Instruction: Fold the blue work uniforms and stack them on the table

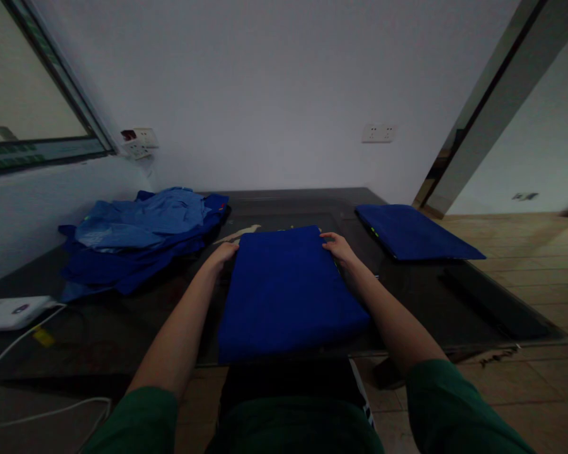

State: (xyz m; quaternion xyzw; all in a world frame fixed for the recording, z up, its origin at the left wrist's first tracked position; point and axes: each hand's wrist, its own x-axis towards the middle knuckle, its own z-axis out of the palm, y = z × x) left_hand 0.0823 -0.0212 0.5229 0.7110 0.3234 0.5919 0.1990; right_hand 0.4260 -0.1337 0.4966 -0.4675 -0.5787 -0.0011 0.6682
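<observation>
A dark blue folded garment [284, 290] lies flat on the dark table in front of me, its near edge by the table's front edge. My left hand [227, 251] is closed on its far left corner, with the fingertips partly hidden by the cloth. At the far right corner, my right hand [339, 247] pinches the side edge between thumb and fingers. A pale strip [239, 234] lies on the table just beyond my left hand.
Crumpled blue clothes [142, 221] are heaped at the left. Another flat blue folded piece [416, 232] lies at the right, behind a dark flat slab [497, 302]. A white device [16, 312] with a cable sits at the left edge. A wall stands behind the table [288, 197].
</observation>
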